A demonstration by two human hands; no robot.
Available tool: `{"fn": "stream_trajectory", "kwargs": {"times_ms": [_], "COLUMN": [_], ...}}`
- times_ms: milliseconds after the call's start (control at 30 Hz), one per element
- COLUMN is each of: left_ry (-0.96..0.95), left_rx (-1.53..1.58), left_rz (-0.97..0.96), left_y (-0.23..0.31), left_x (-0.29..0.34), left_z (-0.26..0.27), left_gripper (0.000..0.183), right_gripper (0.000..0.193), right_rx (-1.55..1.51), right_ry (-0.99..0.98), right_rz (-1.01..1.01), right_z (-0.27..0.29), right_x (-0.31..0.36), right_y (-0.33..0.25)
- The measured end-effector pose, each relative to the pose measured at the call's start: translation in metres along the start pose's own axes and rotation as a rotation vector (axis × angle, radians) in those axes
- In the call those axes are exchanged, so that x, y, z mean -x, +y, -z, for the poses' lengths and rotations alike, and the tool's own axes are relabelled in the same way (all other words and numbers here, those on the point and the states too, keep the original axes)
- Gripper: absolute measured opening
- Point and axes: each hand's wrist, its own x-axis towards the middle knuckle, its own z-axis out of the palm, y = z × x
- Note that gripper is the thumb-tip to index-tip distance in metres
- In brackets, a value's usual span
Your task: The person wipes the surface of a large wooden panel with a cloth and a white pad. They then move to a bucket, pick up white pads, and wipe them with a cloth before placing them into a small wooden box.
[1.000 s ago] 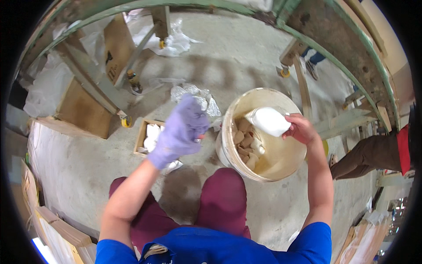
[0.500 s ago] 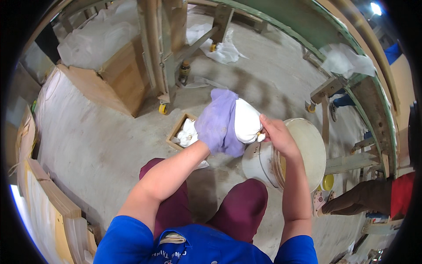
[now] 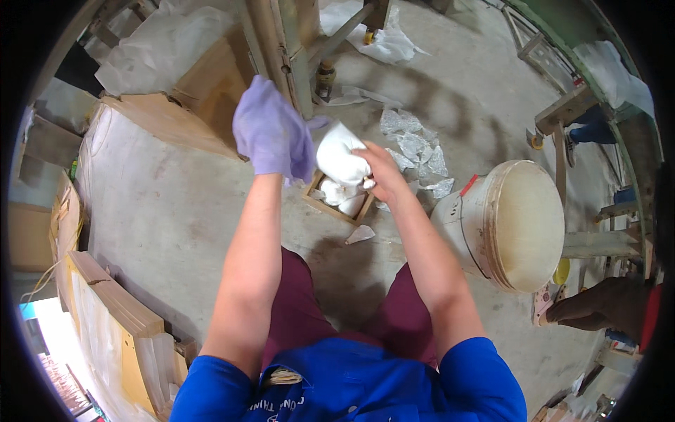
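My right hand (image 3: 383, 172) is closed on the tied neck of a white cloth bag (image 3: 341, 153), tilted above a small wooden box (image 3: 338, 212). Inside the box lie white bundles (image 3: 337, 191) resembling the one held. A lavender cloth (image 3: 266, 126) covers my left hand (image 3: 271, 151) and hangs loosely on its right side. The covering hides those fingers, so their grip cannot be seen. This hand is raised to the left of the bag, apart from it.
A whitish bucket (image 3: 464, 218) stands on the right. Crumpled clear plastic pieces (image 3: 415, 144) litter the floor beyond the box. At the far left is a large cardboard box (image 3: 183, 116) near a metal frame post (image 3: 281, 56). A person's leg (image 3: 583, 306) shows at right.
My left hand and the lavender cloth have left the white bag, moving left and away. My right hand has carried the bag left, over the wooden box. The view has shifted too.
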Motion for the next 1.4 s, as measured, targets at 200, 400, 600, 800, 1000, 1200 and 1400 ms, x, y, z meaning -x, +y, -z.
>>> {"fn": "stream_trajectory", "kwargs": {"times_ms": [200,400,600,800,1000,1200,1400], "left_ry": [0.127,-0.116,-0.608,-0.542,-0.279,-0.168,-0.236], "left_rx": [-0.357,0.128,1.749,1.393,0.910,0.830,1.129], "left_rz": [-0.375,-0.256,0.567,0.042,0.009,0.245,0.577], "left_y": [-0.072,-0.034,-0.031,-0.044,-0.027,-0.010,0.006], "left_x": [-0.007,-0.012,0.000,0.011,0.028,0.044,0.066], "left_z": [0.004,0.002,0.002,-0.011,0.004,0.057,0.074], "left_gripper": [0.014,0.038,0.023,0.027,0.025,0.015,0.016], "right_gripper": [0.048,0.041,0.029,0.017,0.029,0.048,0.057], "right_rx": [0.464,1.252,1.144,1.208,1.911,2.119,2.362], "right_ry": [0.144,-0.191,-0.211,0.152,-0.309,-0.726,-0.520], "right_rz": [0.011,0.190,0.330,-0.072,-0.460,-0.682,-0.538], "right_z": [0.024,0.037,0.068,0.212,0.356,0.384,0.420], "right_x": [-0.023,-0.015,0.077,0.179,0.157,0.109,0.120], "right_y": [0.080,0.073,-0.104,-0.226,-0.142,-0.074,-0.029]}}
